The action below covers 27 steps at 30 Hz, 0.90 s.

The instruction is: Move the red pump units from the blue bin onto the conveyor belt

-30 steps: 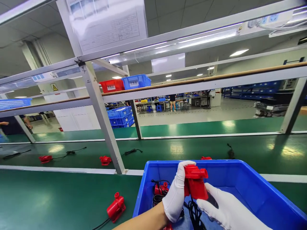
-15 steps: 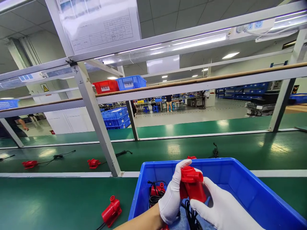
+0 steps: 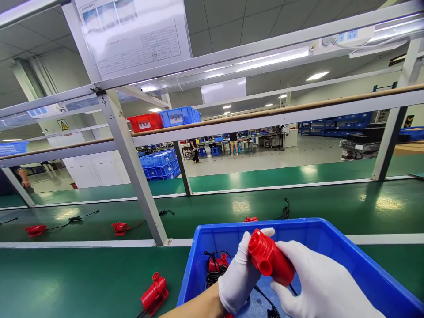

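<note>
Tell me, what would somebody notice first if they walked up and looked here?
Probably the bright red plastic pump-like part, held between the white-gloved left hand and right hand over the big blue plastic bin at the bottom. Next, more red parts with black cords, one lying on the green table left of the bin and others on the green conveyor belt behind.

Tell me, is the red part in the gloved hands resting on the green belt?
No, both gloved hands, left hand and right hand, hold the red part up above the blue bin.
</note>
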Available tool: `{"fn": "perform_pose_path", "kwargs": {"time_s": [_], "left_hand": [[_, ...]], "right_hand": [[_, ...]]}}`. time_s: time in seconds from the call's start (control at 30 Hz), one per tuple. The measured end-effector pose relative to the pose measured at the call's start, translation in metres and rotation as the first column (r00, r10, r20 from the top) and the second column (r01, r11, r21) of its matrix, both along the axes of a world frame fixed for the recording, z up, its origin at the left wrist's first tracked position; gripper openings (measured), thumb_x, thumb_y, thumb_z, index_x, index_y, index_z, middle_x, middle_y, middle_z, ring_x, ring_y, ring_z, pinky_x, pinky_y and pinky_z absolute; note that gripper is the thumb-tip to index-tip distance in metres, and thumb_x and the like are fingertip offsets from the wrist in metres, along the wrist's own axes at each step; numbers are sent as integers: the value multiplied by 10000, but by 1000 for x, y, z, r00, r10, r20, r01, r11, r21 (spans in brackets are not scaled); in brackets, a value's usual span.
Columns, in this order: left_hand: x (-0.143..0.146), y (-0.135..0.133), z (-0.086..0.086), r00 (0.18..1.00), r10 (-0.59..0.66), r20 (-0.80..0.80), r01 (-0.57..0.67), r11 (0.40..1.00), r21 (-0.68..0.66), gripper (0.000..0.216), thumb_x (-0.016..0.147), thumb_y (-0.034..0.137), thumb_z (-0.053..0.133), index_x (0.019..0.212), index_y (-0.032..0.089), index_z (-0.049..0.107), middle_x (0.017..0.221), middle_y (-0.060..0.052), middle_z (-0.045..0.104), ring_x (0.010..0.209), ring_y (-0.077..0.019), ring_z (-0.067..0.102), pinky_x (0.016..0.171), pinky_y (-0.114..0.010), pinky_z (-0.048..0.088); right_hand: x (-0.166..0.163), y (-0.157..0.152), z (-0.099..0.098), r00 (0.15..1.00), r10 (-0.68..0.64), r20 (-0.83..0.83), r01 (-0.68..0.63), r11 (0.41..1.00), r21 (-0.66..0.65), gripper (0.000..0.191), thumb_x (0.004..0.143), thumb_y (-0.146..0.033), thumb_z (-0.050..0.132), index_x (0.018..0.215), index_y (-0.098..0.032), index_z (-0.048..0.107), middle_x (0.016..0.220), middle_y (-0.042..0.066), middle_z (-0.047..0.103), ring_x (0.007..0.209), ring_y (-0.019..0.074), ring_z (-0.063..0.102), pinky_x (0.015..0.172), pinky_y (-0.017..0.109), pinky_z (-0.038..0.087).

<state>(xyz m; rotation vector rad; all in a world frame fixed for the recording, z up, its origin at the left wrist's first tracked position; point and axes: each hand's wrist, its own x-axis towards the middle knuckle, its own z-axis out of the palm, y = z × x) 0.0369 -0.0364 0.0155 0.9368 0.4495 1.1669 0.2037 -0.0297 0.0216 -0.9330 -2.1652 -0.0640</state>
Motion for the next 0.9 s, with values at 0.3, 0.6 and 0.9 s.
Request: {"fn": "perform_pose_path", "kwargs": {"time_s": [0.3, 0.6, 0.9], "left_hand": [[-19, -4, 14, 957, 107, -270, -49, 976, 213, 540, 1003, 527, 355, 1254, 106, 584, 1220, -117, 603, 1220, -279, 492, 1108, -424, 305], [-24, -6, 17, 968, 90, -235, -35, 973, 226, 388, 931, 370, 497, 1225, 133, 588, 1239, -115, 569, 1152, -273, 504, 1035, -383, 351], [-18, 4, -4, 982, 183, -40, -182, 983, 20, 368, 944, 377, 502, 1195, 131, 609, 1149, -102, 580, 992, -198, 537, 900, -301, 415]], "right_hand": [[24, 24, -12, 946, 111, 306, -187, 955, 232, 442, 860, -220, 514, 1299, -169, 500, 1002, 89, 608, 771, 182, 547, 658, 303, 469], [23, 26, -2, 905, 123, 407, -263, 914, 310, 454, 962, -227, 401, 1413, -174, 386, 1180, 112, 576, 892, 208, 578, 733, 330, 498], [14, 7, 7, 918, 160, 362, -214, 970, 114, 301, 986, -373, 433, 767, -205, 553, 690, -10, 565, 568, 143, 555, 522, 252, 418]]}}
